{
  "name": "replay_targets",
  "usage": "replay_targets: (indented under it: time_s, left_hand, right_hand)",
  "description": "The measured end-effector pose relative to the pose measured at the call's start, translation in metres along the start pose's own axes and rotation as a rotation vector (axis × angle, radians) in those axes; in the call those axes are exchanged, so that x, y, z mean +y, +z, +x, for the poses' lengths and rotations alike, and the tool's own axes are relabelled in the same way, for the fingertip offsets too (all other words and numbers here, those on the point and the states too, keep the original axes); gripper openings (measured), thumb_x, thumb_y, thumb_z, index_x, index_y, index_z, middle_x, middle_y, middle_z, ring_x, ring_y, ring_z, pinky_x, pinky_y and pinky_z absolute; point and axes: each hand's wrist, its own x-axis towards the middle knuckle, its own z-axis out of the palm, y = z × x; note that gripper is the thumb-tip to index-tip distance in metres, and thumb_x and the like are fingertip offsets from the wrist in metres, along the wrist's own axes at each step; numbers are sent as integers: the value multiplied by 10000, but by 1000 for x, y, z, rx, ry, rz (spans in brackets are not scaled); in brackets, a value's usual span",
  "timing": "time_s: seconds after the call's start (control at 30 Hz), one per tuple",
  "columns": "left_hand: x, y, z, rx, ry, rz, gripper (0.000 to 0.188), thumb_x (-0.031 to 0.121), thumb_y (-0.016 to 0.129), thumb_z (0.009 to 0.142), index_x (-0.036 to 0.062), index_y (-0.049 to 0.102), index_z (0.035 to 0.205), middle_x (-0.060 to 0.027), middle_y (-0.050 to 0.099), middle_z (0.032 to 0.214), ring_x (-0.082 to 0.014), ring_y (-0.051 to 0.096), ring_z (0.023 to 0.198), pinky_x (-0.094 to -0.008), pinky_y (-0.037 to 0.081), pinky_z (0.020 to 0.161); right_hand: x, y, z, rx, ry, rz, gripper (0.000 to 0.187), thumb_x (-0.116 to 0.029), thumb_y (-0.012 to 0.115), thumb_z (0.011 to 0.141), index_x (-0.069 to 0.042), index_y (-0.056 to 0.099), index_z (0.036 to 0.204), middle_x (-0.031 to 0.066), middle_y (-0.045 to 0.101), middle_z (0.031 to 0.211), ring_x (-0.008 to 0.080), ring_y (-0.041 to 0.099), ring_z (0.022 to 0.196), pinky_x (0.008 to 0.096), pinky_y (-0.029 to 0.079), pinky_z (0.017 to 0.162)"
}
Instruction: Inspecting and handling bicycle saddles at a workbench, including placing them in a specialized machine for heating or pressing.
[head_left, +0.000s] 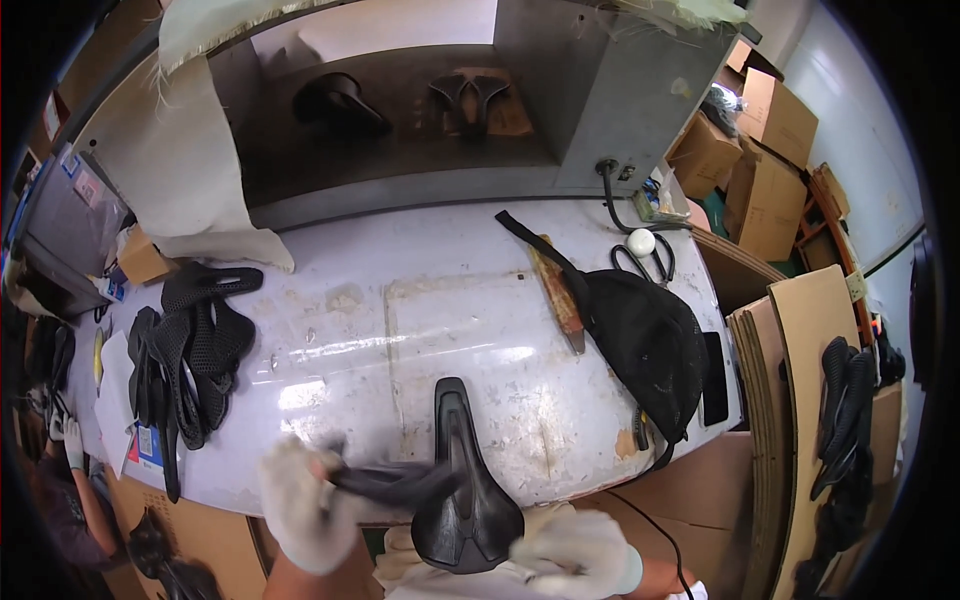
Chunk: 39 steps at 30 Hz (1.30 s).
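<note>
A black bicycle saddle [465, 505] points its narrow nose away from me at the table's near edge. Its wide rear sticks out over that edge toward my lap. My left hand [305, 505], in a whitish glove, is closed round one end of a blurred black strip-like piece [390, 485]. The piece's other end reaches across to the saddle's left side. At the saddle's rear right edge is my right hand [580, 558], also gloved. Motion smears its fingers, so whether it grips the saddle is unclear.
Black perforated saddle covers [195, 345] lie heaped on the table's left. A black bag [645, 350] with a strap, a phone [715, 378] and a stained wooden stick [558, 298] are at right. Behind stands a grey box-like machine [400, 185] holding saddles. Cardboard [815, 350] leans at right.
</note>
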Motion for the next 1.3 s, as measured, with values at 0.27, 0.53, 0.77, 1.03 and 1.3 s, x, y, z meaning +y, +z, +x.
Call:
replay_targets:
  time_s: [0.27,0.53,0.77,1.03,1.3]
  left_hand:
    - [74,-2,54,-305,-98,11,631,60,739,903,28,530,1498,-155,651,919,-298,642,640,-409,540,596]
    - [40,37,20,-752,-398,-139,703,180,746,909,-32,482,1526,-181,628,893,-345,663,629,-440,555,573]
    - [26,56,20,-824,-486,-222,696,168,741,902,-51,486,1511,-206,644,911,-385,669,645,-453,561,585]
    - [17,57,19,-761,-491,-307,634,135,747,899,-29,543,1477,-238,680,1032,-399,704,751,-450,573,629]
    - [13,53,12,-665,-398,-347,587,141,748,911,-44,575,1440,-256,707,1111,-420,723,821,-457,593,653]
  right_hand:
    - [9,32,64,341,161,-492,674,-151,785,880,48,515,1465,177,651,977,314,679,727,394,557,640]
    - [31,12,66,-93,403,-691,647,-195,763,888,18,564,1464,69,586,841,234,623,639,368,533,561]
    - [57,15,61,-107,407,-631,642,-255,703,966,18,520,1517,30,521,821,163,582,599,306,485,499]
    - [63,15,61,-100,406,-563,649,-233,727,943,36,533,1500,27,529,794,159,567,554,306,478,481]
    - [61,12,58,-139,384,-403,608,-128,745,894,121,560,1417,106,663,819,245,664,634,347,542,553]
